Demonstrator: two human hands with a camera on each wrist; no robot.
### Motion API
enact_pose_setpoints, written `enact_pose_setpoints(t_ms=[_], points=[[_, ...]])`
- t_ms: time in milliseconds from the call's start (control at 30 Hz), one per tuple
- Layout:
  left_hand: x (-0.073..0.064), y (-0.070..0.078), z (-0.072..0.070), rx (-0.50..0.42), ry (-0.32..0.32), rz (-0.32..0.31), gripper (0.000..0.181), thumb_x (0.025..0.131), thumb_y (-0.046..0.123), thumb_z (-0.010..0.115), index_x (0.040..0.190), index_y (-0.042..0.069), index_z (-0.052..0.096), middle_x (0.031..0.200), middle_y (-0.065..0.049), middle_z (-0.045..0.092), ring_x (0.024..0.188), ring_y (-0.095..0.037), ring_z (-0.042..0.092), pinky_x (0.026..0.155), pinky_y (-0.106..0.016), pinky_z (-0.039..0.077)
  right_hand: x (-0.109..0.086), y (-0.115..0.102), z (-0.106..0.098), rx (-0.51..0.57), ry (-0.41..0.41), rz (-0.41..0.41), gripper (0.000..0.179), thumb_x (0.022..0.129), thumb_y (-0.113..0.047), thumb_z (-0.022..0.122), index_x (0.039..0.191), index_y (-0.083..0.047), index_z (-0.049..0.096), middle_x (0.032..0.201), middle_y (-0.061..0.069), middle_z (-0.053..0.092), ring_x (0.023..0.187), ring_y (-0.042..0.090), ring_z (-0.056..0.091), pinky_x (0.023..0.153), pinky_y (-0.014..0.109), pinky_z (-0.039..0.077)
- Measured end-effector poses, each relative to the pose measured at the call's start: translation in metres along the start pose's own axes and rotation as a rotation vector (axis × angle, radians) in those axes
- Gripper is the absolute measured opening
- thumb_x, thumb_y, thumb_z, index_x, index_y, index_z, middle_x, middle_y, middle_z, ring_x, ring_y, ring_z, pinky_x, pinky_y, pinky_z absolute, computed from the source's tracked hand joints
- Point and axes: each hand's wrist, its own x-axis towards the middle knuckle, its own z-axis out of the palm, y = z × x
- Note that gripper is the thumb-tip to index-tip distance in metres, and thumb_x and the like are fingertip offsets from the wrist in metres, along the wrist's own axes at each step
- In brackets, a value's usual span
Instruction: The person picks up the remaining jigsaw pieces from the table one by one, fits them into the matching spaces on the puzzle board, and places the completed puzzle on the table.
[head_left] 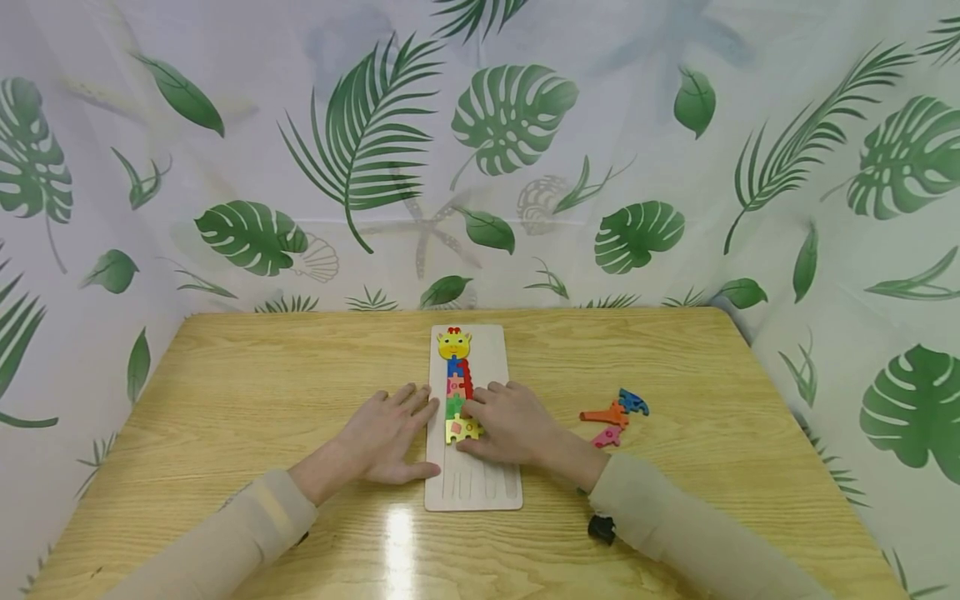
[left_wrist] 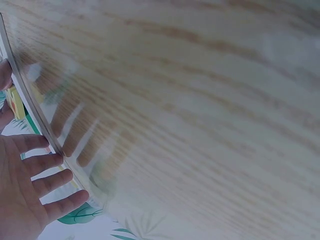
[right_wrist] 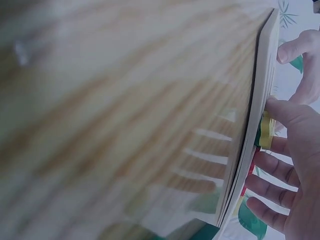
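Note:
A wooden puzzle board (head_left: 468, 475) lies upright before me, holding a giraffe's yellow head (head_left: 453, 345) at its top. Below the head run a blue piece, a pink piece, a green piece (head_left: 453, 407) and a red strip (head_left: 467, 377). A yellow puzzle piece (head_left: 459, 430) sits beneath them, and my right hand (head_left: 517, 425) has it between thumb and index finger. How firmly it is pinched is partly hidden. My left hand (head_left: 392, 437), fingers spread, rests along the board's left edge; its straight fingers (left_wrist: 52, 165) touch that edge in the left wrist view.
Right of the board, loose puzzle pieces lie close together: a blue one (head_left: 634, 402), an orange one (head_left: 609, 414) and a pink one (head_left: 607, 437). A leaf-patterned curtain (head_left: 525, 208) borders the wooden table (head_left: 285, 367) at the back and sides.

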Motion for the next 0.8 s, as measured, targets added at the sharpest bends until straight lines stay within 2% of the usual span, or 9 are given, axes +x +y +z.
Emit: enact_pose_setpoints(t_ms=[167, 800], points=[[0.0001, -0.0004, -0.0001, 0.002, 0.000, 0.000, 0.098, 0.094, 0.081, 0.046, 0.162, 0.010, 0.043, 0.169, -0.015, 0.041, 0.153, -0.038, 0.046, 0.114, -0.055, 0.050, -0.0004, -0.0008, -0.0005, -0.010, 0.003, -0.006, 0.051, 0.094, -0.065, 0.068, 0.122, -0.023, 0.074, 0.122, 0.002, 0.077, 0.108, 0.023, 0.072, 0.094, 0.042, 0.060], [-0.0003, -0.0007, -0.0007, -0.007, -0.008, -0.003, 0.098, 0.094, 0.080, 0.045, 0.162, 0.010, 0.042, 0.170, -0.015, 0.040, 0.154, -0.038, 0.045, 0.114, -0.056, 0.049, -0.0012, -0.0031, -0.0031, -0.026, 0.013, -0.006, 0.049, 0.093, -0.064, 0.070, 0.118, -0.023, 0.074, 0.116, 0.000, 0.077, 0.097, 0.019, 0.069, 0.083, 0.035, 0.057]])
